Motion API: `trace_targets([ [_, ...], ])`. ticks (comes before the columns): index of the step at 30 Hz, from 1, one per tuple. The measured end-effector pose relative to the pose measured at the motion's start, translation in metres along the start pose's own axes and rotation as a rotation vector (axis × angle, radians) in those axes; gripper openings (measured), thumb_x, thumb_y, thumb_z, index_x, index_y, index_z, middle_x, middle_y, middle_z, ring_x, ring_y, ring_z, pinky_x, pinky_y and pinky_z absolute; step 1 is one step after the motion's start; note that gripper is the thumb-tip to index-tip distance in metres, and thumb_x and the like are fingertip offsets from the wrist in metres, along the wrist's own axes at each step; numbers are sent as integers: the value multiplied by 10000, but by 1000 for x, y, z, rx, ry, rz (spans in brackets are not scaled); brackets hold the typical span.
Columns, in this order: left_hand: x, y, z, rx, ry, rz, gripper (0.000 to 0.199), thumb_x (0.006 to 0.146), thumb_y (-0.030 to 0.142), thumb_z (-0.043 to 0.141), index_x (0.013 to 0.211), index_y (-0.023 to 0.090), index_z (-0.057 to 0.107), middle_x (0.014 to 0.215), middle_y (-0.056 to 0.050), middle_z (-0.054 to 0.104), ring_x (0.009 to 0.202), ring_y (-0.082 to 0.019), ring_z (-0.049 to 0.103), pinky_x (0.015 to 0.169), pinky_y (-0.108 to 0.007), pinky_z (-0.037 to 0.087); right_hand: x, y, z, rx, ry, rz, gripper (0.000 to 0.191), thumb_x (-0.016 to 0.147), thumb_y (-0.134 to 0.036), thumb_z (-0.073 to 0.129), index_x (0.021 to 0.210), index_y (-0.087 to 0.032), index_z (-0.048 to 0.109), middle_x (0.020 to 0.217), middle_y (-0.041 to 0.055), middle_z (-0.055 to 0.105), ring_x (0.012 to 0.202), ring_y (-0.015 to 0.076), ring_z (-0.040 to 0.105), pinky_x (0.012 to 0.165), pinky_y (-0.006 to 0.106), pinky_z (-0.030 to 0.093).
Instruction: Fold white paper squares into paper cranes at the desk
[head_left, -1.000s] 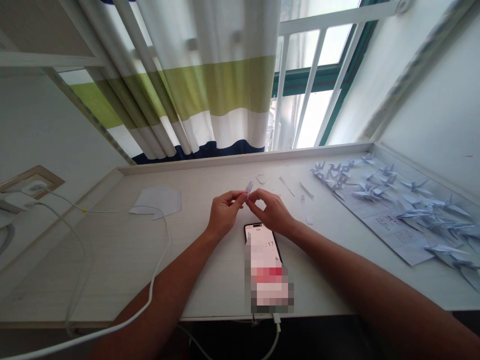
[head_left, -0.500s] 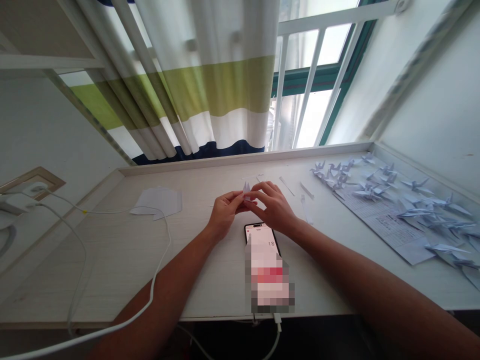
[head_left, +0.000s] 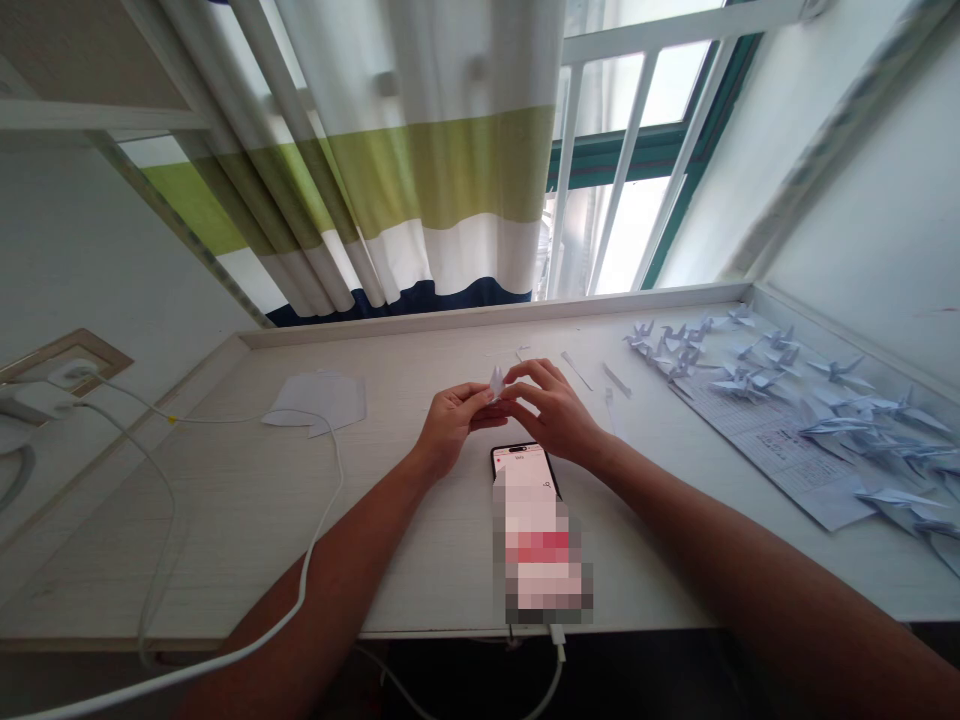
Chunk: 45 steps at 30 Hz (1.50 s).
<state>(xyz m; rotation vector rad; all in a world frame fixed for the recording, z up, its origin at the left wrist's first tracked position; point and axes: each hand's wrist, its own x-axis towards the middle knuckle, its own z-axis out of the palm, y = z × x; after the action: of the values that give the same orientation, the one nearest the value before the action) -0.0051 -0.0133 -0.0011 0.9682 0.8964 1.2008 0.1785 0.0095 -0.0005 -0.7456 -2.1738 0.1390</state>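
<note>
White paper, folded small and ending in narrow points, sits between the two hands above the middle of the counter (head_left: 420, 590); call it the folded piece (head_left: 496, 382). The left hand (head_left: 448, 420) has its grip pinched on the piece's left side, thumb over fingers, while the right hand (head_left: 559, 408) appears to grasp the right side with its fingertips. The step in hand looks like shaping or pressing a crease. The next move seems to call for a steady left grip and small, light adjustments from the right, keeping the layers aligned so the thin points neither bend nor tear.

Just beyond the hands lie thin paper strips (head_left: 616, 379); nearer the person is a phone (head_left: 523, 460), partly blurred out. Well to the left are loose white sheets (head_left: 337, 395); to the right, many folded paper birds (head_left: 742, 381) rest on and around a printed sheet (head_left: 761, 450).
</note>
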Motion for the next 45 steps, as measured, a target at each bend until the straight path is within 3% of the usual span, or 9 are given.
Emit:
trace_targets([
  [6, 0, 1, -2, -12, -58, 34, 324, 743, 394, 826, 923, 138, 741, 885, -86, 786, 823, -229, 759, 840, -405, 606, 2, -15, 7, 326, 68, 246, 84, 971, -239, 547, 914, -217, 604, 970, 69, 676, 908, 213, 634, 840, 377, 515],
  [13, 0, -3, -3, 113, -72, 100, 411, 762, 440, 815, 1010, 121, 744, 908, -102, 787, 848, -252, 762, 850, -430, 613, 4, -19, 5, 361, 70, 451, 108, 916, -288, 606, 890, -205, 669, 894, 56, 737, 854, 224, 678, 818, 384, 523],
  [21, 0, -4, 0, 151, 16, 119, 426, 733, 501, 825, 884, 115, 727, 814, -86, 779, 763, -245, 767, 757, -383, 625, 3, -19, 10, 471, 114, 519, 158, 874, -337, 685, 812, -198, 646, 853, 55, 737, 827, 213, 695, 797, 371, 550],
  [29, 1, -1, -3, 97, 15, 13, 443, 708, 477, 853, 916, 121, 690, 867, -93, 780, 791, -260, 774, 688, -335, 618, 3, -20, 14, 471, 107, 519, 136, 899, -332, 658, 858, -209, 619, 879, 54, 747, 859, 219, 720, 824, 380, 572],
  [33, 3, -2, -5, 40, -39, 2, 443, 779, 511, 787, 985, 130, 697, 943, -102, 775, 822, -250, 774, 718, -332, 622, 3, -20, 12, 449, 94, 471, 85, 926, -291, 611, 895, -212, 615, 901, 51, 743, 884, 213, 718, 825, 364, 564],
  [39, 4, -2, -7, 73, -29, 32, 437, 784, 478, 791, 1037, 134, 697, 923, -83, 772, 770, -220, 766, 728, -338, 624, 1, -20, 7, 309, 22, 360, 80, 952, -253, 557, 961, -218, 628, 933, 43, 751, 876, 209, 716, 813, 363, 553],
  [42, 5, -2, -8, 113, -17, 62, 450, 784, 481, 786, 1054, 132, 699, 851, -69, 771, 713, -201, 750, 715, -346, 621, -1, -17, 7, 262, -29, 257, 95, 935, -193, 557, 985, -215, 635, 1143, 84, 745, 1121, 248, 690, 939, 408, 549],
  [45, 5, -3, -8, 141, 24, 86, 438, 771, 488, 792, 1008, 132, 697, 769, -53, 761, 681, -199, 742, 680, -325, 606, -2, -12, 7, 143, -70, 109, 96, 923, -167, 572, 960, -212, 648, 1381, 120, 640, 1388, 285, 511, 1078, 492, 484],
])
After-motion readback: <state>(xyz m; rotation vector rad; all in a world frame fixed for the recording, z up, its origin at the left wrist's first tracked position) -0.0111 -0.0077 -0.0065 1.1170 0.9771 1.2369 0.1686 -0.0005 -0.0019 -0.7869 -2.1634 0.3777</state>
